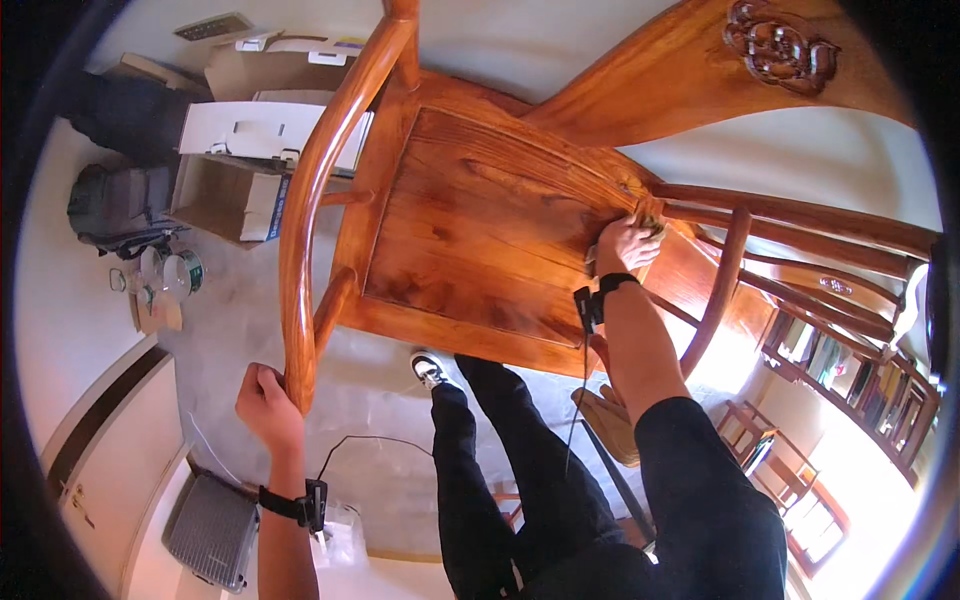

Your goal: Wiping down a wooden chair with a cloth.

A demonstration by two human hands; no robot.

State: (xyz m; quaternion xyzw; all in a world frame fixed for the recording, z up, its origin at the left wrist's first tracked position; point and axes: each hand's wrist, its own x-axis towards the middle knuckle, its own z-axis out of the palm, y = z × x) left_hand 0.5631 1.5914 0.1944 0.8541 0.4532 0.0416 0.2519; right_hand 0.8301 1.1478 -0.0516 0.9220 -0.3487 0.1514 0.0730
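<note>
Before me stands a polished wooden armchair with a broad plank seat (480, 232) and a curved splat (645, 82) bearing a dark carved motif. My left hand (271, 409) is curled around the front end of the glossy armrest (300, 217). At the opposite side of the seat, near its rear corner, my right hand (628, 244) presses on a brownish cloth (649, 219), bunched under and beyond the fingers. The palm side of that hand is hidden. Both wrists wear black straps with small devices.
Another wooden chair (817, 225) is close on the right, by a bookshelf (855, 382). On the left are cardboard boxes (217, 191), a dark backpack (120, 202), glass jars (180, 274) and a grey suitcase (214, 529). A thin cable (367, 437) runs near my legs.
</note>
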